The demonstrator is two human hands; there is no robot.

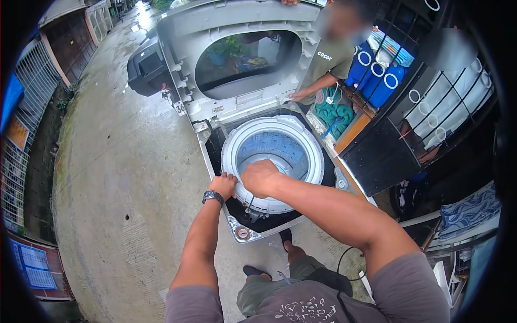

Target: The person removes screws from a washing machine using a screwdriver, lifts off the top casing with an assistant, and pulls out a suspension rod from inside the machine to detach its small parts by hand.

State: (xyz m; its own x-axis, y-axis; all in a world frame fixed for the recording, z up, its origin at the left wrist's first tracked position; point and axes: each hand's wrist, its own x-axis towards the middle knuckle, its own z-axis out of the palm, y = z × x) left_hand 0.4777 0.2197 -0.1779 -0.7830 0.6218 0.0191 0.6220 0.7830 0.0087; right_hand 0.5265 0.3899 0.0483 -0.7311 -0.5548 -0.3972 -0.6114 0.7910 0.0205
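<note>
White tub ring (pixel 315 156) beneath the hands (pixel 261 178); lid (pixel 242 19) beyond.

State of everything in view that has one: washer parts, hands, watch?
Washer top panel: raised, tilted back.
Tub: uncovered, no laundry visible.
Tub ring: around the tub opening.
Left hand: on ring's edge.
Right hand: curled; contents hidden.
Watch: strapped on left wrist.
Other person's hand: at panel's lower edge.

right fingers (pixel 250 176) — tips hidden; other person's head (pixel 346 20) — blurred
</note>
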